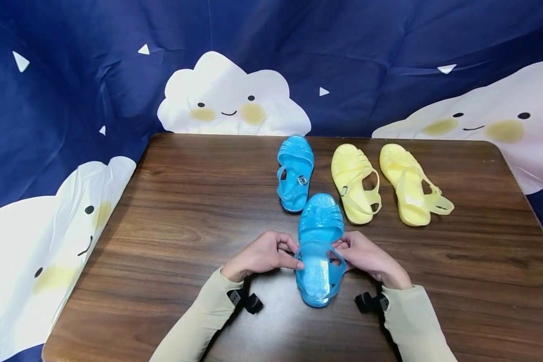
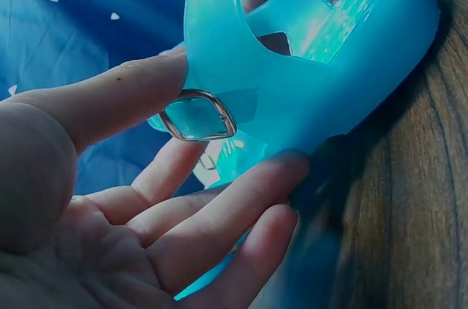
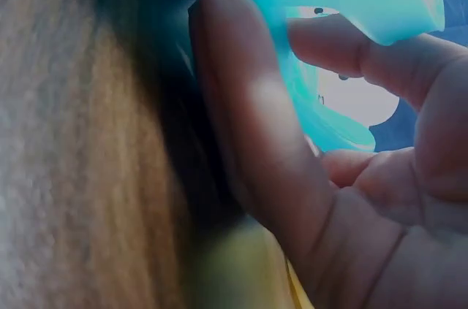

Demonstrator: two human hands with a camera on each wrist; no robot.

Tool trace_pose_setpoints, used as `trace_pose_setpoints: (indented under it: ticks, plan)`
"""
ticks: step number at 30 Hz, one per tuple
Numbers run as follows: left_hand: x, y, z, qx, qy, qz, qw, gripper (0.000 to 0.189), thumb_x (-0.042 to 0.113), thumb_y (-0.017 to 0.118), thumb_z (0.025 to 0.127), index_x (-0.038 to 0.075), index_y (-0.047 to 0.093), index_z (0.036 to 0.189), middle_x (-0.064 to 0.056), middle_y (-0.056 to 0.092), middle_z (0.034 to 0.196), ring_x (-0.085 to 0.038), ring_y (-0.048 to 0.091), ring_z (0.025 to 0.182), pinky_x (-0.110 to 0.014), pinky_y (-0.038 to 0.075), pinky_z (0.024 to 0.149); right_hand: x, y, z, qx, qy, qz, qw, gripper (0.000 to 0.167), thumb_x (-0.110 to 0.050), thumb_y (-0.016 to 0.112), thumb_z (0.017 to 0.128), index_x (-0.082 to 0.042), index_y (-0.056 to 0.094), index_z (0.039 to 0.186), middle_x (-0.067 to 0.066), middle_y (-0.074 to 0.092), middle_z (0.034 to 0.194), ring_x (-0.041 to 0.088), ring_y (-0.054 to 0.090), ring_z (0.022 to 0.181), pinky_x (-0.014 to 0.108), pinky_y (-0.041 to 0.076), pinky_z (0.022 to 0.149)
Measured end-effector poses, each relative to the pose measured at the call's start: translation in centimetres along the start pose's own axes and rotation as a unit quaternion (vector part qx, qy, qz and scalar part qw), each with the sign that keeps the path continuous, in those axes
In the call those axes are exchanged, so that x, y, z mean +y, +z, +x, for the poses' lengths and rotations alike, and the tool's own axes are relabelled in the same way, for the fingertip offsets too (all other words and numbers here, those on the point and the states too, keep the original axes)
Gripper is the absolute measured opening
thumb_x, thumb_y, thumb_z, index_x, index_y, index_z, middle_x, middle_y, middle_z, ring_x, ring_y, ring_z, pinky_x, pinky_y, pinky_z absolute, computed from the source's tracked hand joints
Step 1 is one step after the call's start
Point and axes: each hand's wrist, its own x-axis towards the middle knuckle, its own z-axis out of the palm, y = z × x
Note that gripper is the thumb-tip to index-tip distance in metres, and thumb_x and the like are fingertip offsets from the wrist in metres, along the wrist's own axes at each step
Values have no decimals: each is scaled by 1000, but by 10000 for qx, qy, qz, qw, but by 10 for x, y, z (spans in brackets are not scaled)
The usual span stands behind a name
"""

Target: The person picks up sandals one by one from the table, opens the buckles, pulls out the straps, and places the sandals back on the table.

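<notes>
A translucent blue jelly sandal (image 1: pixel 321 226) lies in front of the person, toe pointing away, with both hands on it. My left hand (image 1: pixel 264 254) grips its left side; in the left wrist view the thumb presses the strap beside a metal buckle (image 2: pixel 197 115), and the fingers reach along the edge of the sole. From the other side my right hand (image 1: pixel 366 256) holds the sandal, thumb and fingers on either side of its edge in the right wrist view. Just beyond its toe is a second blue sandal (image 1: pixel 295 151), also toe away, a buckle on its strap.
Two yellow jelly sandals (image 1: pixel 350 161) lie side by side to the right of the blue ones. Everything rests on a brown wooden table (image 1: pixel 185 216). A dark blue cloth (image 1: pixel 353 45) with white clouds hangs behind its far edge and along the left.
</notes>
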Motion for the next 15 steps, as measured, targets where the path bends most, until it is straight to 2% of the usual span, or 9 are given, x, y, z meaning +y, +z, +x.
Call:
trace_pose_setpoints:
  ticks: [6, 9, 15]
  plan:
    - [-2, -1, 1, 15, 107, 156, 9998, 21, 21, 80, 78, 9, 67, 90, 6, 67, 72, -5, 57, 66, -21, 43, 63, -2, 0, 1, 28, -3, -79, 10000, 12, -10, 55, 95, -7, 47, 86, 0, 58, 78, 8, 63, 72, 21, 53, 60]
    - [-1, -2, 1, 38, 105, 192, 9998, 21, 21, 80, 78, 9, 67, 89, 6, 67, 72, -4, 56, 66, -21, 43, 62, -4, 0, 3, 10, -38, -156, 9999, 16, -10, 59, 92, -10, 48, 81, -1, 61, 75, 8, 63, 70, 21, 53, 59]
    - [1, -5, 2, 44, 105, 407, 9991, 21, 22, 81, 78, 9, 68, 89, 5, 67, 73, -4, 57, 66, -21, 44, 63, -5, 0, 6, -14, -62, -379, 9993, 25, -7, 55, 91, -13, 44, 70, 3, 66, 75, 8, 63, 69, 22, 53, 59]
